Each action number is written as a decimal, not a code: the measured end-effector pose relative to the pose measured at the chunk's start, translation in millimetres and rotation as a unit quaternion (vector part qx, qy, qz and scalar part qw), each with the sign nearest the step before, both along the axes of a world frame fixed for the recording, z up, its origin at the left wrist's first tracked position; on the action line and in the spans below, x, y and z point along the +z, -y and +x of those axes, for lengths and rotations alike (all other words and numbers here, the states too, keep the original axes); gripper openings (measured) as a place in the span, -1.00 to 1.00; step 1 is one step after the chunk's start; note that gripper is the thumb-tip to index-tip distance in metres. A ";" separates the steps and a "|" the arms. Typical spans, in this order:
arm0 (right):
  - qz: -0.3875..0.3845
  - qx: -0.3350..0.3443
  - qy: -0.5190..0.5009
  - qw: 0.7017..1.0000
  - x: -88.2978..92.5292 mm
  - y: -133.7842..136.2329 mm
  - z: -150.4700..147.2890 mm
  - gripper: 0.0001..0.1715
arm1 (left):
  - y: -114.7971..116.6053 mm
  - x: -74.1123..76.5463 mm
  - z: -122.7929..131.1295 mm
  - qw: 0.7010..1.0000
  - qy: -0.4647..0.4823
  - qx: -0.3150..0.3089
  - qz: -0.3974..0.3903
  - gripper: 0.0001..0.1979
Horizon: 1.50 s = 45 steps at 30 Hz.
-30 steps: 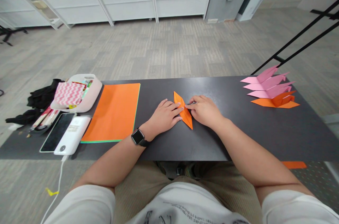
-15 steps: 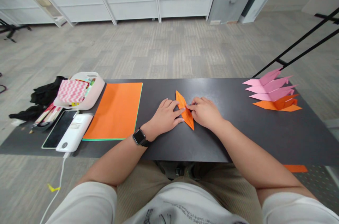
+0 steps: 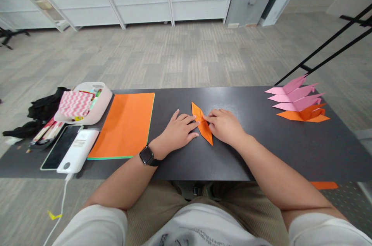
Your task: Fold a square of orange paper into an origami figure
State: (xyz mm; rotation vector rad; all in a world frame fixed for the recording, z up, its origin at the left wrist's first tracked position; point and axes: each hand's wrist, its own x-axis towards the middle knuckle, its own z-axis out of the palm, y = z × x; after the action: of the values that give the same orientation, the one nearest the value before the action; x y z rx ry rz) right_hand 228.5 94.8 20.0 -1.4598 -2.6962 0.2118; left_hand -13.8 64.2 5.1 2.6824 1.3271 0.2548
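Note:
A piece of folded orange origami paper [image 3: 206, 131], long and pointed at both ends, lies flat at a slant on the dark table between my hands. My left hand [image 3: 179, 131], with a black watch on the wrist, rests palm down with its fingers spread; its fingertips touch the paper's left edge and middle. From the other side my right hand [image 3: 225, 125] has its fingers curled together, the index fingertip and thumb at the paper's middle. The right fingertips partly hide the fold there.
A stack of orange sheets [image 3: 123, 122] lies left of my hands. Beyond it are a white basket [image 3: 101, 108], a phone [image 3: 62, 147] and a white power bank [image 3: 78, 151] with a cable. Pink folded birds [image 3: 293, 95] and an orange folded bird [image 3: 305, 115] stand at the right.
My left hand has shifted slightly left, and its fingers are spread wider. The right hand stays at the paper's middle. The whole view has shifted a little.

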 end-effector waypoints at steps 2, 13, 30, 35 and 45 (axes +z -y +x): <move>0.016 -0.004 -0.020 1.000 -2.4 -1.9 -1.1 -0.52 | -2.8 -0.4 1.2 1.000 0.009 0.004 0.000 -0.68; 0.044 -0.036 -0.034 0.998 -25.1 -17.3 -4.9 -0.58 | -22.7 -7.0 21.7 0.994 0.046 0.097 0.039 -0.84; 0.055 -0.026 -0.069 0.996 -33.4 -21.9 -1.6 -0.56 | -19.3 -22.1 18.7 0.988 0.058 0.125 0.064 -0.70; 0.036 -0.043 -0.082 0.995 -36.9 -25.1 -1.7 -0.60 | -18.1 -20.2 21.5 0.987 0.055 0.140 0.055 -0.67; 0.037 -0.048 -0.089 0.994 -40.5 -26.1 -0.8 -0.59 | -25.3 -18.8 5.4 0.976 0.145 0.153 0.060 -0.65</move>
State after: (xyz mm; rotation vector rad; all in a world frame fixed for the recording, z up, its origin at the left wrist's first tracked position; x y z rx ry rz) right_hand 227.7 120.9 -20.5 -1.4691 -2.4601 0.2221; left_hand -8.4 89.5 -13.7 2.3972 1.6633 0.7511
